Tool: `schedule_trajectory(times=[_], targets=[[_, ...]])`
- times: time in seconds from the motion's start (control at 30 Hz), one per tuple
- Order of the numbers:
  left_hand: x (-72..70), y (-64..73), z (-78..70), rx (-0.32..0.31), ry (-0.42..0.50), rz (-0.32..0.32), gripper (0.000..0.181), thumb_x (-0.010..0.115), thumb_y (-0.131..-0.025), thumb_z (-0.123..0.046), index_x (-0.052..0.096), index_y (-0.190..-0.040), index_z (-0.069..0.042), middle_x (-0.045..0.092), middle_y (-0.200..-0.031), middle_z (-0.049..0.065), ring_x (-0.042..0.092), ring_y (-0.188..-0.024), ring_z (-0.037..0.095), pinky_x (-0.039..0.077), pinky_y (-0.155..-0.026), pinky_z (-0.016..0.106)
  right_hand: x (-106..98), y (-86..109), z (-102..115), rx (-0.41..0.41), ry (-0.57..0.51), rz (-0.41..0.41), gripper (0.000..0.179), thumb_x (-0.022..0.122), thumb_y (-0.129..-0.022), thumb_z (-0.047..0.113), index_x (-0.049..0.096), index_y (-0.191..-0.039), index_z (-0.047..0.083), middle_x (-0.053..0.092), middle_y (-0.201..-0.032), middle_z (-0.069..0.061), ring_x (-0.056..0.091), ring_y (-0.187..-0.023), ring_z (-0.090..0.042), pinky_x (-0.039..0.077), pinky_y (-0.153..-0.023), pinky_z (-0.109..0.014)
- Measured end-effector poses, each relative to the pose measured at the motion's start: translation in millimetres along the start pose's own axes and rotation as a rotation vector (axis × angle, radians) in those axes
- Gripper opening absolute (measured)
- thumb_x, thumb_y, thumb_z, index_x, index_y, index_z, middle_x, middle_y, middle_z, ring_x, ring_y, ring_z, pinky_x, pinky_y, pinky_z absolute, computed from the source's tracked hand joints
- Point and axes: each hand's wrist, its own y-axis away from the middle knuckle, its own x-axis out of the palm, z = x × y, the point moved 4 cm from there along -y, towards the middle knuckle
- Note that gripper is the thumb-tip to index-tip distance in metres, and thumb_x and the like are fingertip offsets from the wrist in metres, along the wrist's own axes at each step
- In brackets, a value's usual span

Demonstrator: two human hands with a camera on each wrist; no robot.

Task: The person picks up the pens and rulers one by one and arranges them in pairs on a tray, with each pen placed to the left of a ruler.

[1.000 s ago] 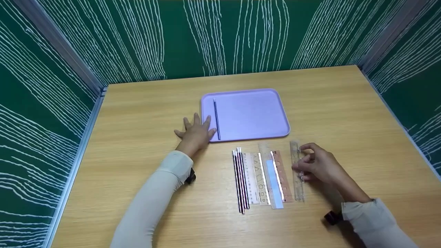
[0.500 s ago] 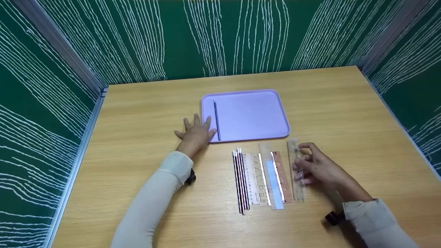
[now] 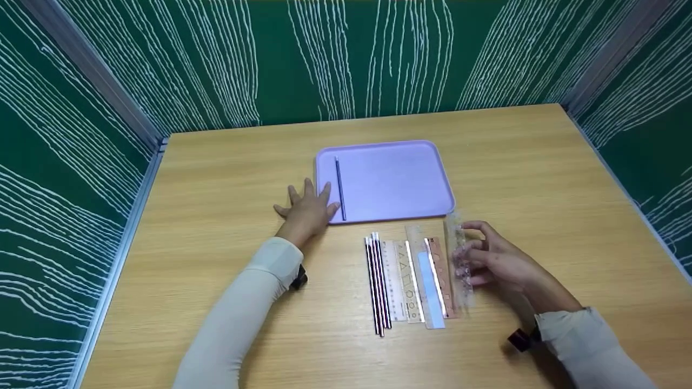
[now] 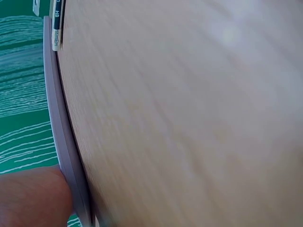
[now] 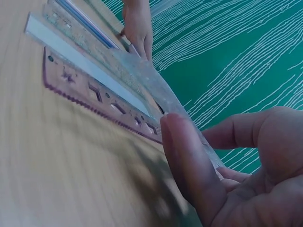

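Fingers spread, my left hand [image 3: 306, 210] lies across the left rim of a lilac tray [image 3: 394, 181]. One dark pencil [image 3: 340, 189] lies in the tray beside that thumb. My right hand [image 3: 500, 262] pinches a clear plastic ruler [image 3: 453, 243] between thumb and fingers, blurred in the head view. To its left lie a pink stencil ruler [image 3: 442, 275], a clear ruler with a blue strip [image 3: 428, 281], a stencil ruler with shapes [image 3: 408, 281] and a pale ruler [image 3: 394, 283]. The right wrist view shows the thumb [image 5: 187, 161] against the held ruler.
Several striped pencils [image 3: 378, 286] lie together at the left end of the ruler row. The wooden table [image 3: 227, 178] is bordered by green panels [image 3: 292, 59] with white wavy lines on the back and both sides.
My right hand has shifted the clear ruler left, closer to the pink ruler, and its far end now reaches the tray's near right corner. My left hand has stayed put.
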Motion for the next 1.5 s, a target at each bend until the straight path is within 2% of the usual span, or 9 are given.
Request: schedule_trajectory(times=[0.2,0.53,0.67,0.77,1.0,1.27,1.5], targets=[[0.7,-0.1,0.6,-0.006,-0.002,0.003,0.065,0.035,-0.106,-0.06,0.014,-0.164,-0.04,-0.005,-0.173,0.015,-0.011,-0.152,0.057,0.002,-0.103,0.091,2,-6.5,2,0.001,-0.037,0.006,0.066,0.059,-0.102,0.011,0.017,-0.153,0.018,0.059,-0.118,-0.01,0.072,-0.089,-0.025,0.064,-0.069,-0.04],[0.3,0.2,-0.4,-0.015,0.011,0.002,0.065,0.035,-0.105,-0.061,0.015,-0.163,-0.04,-0.005,-0.173,0.014,-0.011,-0.152,0.056,0.0,-0.104,0.09,6,-24.7,11,-0.029,-0.144,0.055,0.065,0.061,-0.1,0.007,0.02,-0.148,0.02,0.062,-0.117,-0.007,0.072,-0.096,-0.024,0.063,-0.078,-0.047],[0.4,0.8,-0.3,-0.013,0.008,-0.004,0.065,0.036,-0.105,-0.06,0.015,-0.163,-0.04,-0.004,-0.173,0.015,-0.011,-0.152,0.056,0.001,-0.104,0.09,9,-33.2,16,-0.048,-0.181,0.074,0.066,0.061,-0.1,0.005,0.019,-0.15,0.019,0.063,-0.11,-0.004,0.068,-0.091,-0.018,0.063,-0.075,-0.041],[0.3,0.9,-0.4,-0.005,0.003,-0.006,0.065,0.035,-0.105,-0.06,0.015,-0.164,-0.039,-0.005,-0.173,0.015,-0.01,-0.152,0.057,0.001,-0.103,0.09,12,-39.7,20,-0.051,-0.195,0.059,0.07,0.063,-0.098,0.004,0.021,-0.152,0.019,0.062,-0.106,-0.003,0.067,-0.088,-0.017,0.063,-0.072,-0.039],[0.7,0.2,-1.2,0.0,-0.007,-0.004,0.065,0.034,-0.106,-0.06,0.015,-0.164,-0.038,-0.004,-0.173,0.015,-0.01,-0.152,0.057,0.002,-0.103,0.091,20,-53.9,32,-0.059,-0.195,0.036,0.076,0.062,-0.098,0.003,0.019,-0.157,0.02,0.053,-0.115,-0.009,0.068,-0.087,-0.018,0.064,-0.073,-0.04],[-0.6,2.1,-1.1,-0.013,0.005,0.003,0.065,0.035,-0.106,-0.06,0.016,-0.164,-0.039,-0.004,-0.173,0.014,-0.011,-0.152,0.056,0.0,-0.104,0.09,30,-73.6,44,-0.078,-0.215,0.053,0.074,0.061,-0.099,0.002,0.018,-0.157,0.019,0.061,-0.106,-0.004,0.063,-0.076,-0.012,0.062,-0.066,-0.034],[-1.3,2.2,-2.2,-0.015,0.004,-0.006,0.065,0.036,-0.105,-0.061,0.016,-0.164,-0.039,-0.004,-0.173,0.014,-0.01,-0.152,0.056,0.001,-0.104,0.09,38,-91.2,51,-0.073,-0.236,0.066,0.075,0.062,-0.097,0.0,0.02,-0.156,0.019,0.06,-0.11,-0.007,0.066,-0.079,-0.016,0.062,-0.063,-0.033]])
